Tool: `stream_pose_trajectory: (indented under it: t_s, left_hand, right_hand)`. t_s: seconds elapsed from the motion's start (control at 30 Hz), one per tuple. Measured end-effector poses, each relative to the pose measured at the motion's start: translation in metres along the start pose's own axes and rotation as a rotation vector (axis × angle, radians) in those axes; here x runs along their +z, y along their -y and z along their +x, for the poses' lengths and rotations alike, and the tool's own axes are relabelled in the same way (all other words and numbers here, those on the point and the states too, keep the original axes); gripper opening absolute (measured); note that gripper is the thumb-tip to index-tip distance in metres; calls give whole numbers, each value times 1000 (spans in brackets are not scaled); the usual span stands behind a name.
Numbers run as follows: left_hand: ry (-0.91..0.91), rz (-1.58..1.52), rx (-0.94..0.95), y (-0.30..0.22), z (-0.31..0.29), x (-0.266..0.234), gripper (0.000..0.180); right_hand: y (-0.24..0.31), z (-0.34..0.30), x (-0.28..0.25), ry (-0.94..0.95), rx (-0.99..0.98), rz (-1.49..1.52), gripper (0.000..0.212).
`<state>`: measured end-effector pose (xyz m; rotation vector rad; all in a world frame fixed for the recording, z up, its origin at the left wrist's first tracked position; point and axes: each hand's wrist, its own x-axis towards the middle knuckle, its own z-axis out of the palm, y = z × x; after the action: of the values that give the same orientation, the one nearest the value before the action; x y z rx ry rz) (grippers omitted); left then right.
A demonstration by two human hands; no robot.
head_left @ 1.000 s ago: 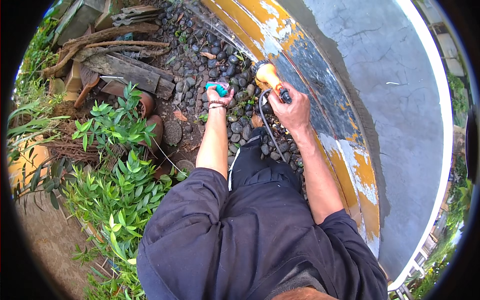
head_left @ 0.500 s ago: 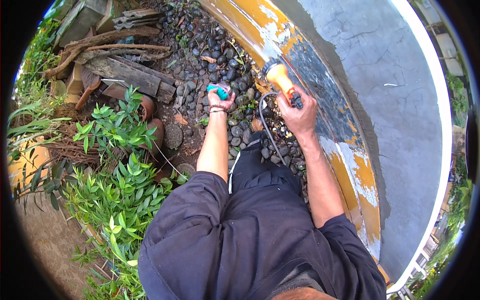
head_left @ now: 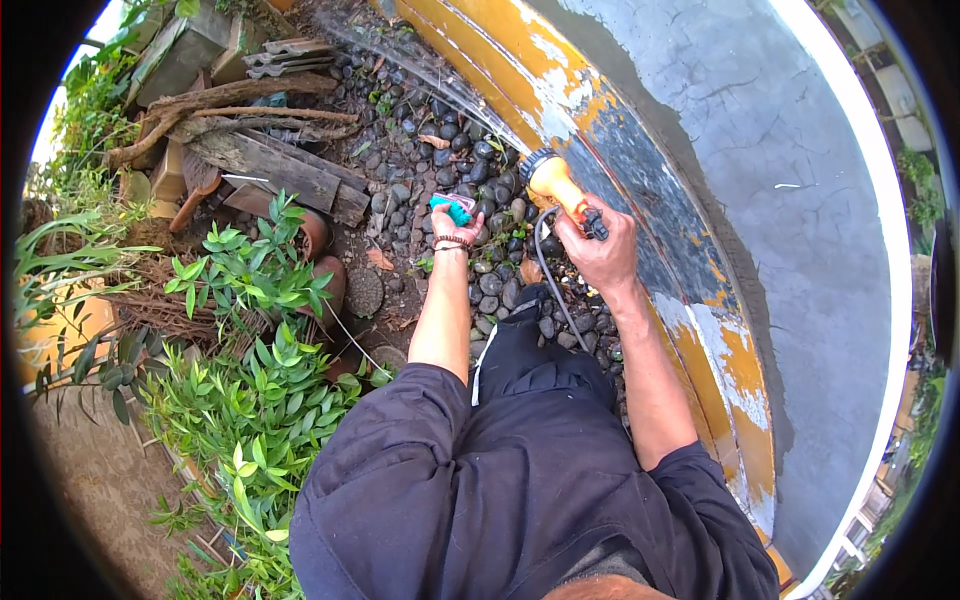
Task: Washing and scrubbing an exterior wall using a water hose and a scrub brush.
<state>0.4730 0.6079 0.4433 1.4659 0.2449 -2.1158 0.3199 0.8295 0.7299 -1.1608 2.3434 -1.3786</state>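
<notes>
My right hand (head_left: pixel 603 250) is wrapped round the grip of a yellow and orange hose spray nozzle (head_left: pixel 556 183) with a black head. Thin streams of water (head_left: pixel 450 90) leave the head toward the far left, alongside the low wall (head_left: pixel 482 62) with its peeling yellow paint. A grey hose (head_left: pixel 548 270) hangs down near that hand toward the stones. Over the dark pebbles, my left hand (head_left: pixel 457 228) is closed round a small scrub brush (head_left: pixel 456 206) with teal bristles and a pinkish, clear-looking back. Beaded bracelets circle the left wrist.
Grey cement (head_left: pixel 800 230) tops the curved wall on the right. Dark round pebbles (head_left: pixel 487 165) cover the ground ahead. Leafy plants (head_left: pixel 260 400) and clay pots (head_left: pixel 327 285) crowd the left side. Old planks (head_left: pixel 270 155) and branches (head_left: pixel 240 95) lie stacked at far left.
The nozzle has swung from the wall's painted face toward the far left, its water now passing over the pebbles along the wall. Both hands keep their holds; the view has shifted slightly.
</notes>
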Motion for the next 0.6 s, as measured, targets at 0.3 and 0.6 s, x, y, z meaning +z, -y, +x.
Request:
stream_pose_trajectory:
  t_s: [0.3,0.6]
  left_hand:
    - [21,2,42,-7,2,-9,43]
    - [-1,4,67,-7,-6,-11,46]
  right_hand:
    - [10,2,1,-9,-128,86,26]
    - [15,-1,-3,100,-103,86,21]
